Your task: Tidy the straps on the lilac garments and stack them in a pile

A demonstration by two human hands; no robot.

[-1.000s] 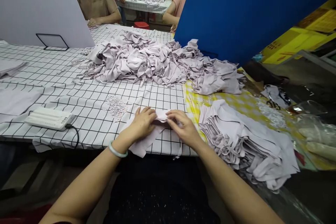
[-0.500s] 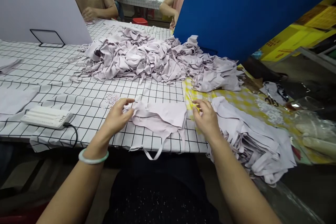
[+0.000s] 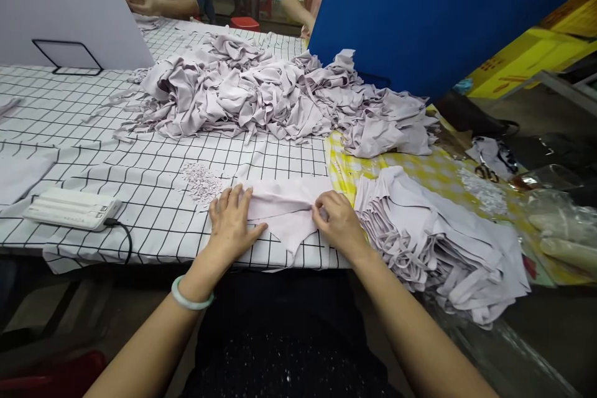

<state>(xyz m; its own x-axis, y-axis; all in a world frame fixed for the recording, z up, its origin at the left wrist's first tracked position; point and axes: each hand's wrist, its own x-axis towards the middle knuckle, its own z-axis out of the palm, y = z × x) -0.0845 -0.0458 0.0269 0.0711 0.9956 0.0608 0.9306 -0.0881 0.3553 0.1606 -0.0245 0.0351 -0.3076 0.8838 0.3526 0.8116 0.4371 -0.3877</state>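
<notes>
A pale lilac fabric piece [image 3: 286, 208] lies on the grid-patterned tablecloth in front of me, its lower part pointing toward the table's front edge. My left hand [image 3: 233, 217] rests flat on its left end, fingers spread. At the right end my right hand [image 3: 336, 219] pinches the cloth between thumb and fingertips. Just beyond my left hand is a scatter of small pinkish bits [image 3: 203, 183], too small to name. A neat stack of similar fabric pieces [image 3: 433, 224] with straps lies to the right of my right hand.
A large loose heap of lilac fabric [image 3: 252, 93] covers the table's far side. A white power bank [image 3: 72, 210] with a black cable lies at left. A white panel [image 3: 69, 6] and a blue panel [image 3: 420, 6] stand behind. Other people sit across the table.
Both hands have come down onto the fabric piece: the left now lies flat on it, the right pinches its right end. The piece looks flatter, and its straps no longer hang in front.
</notes>
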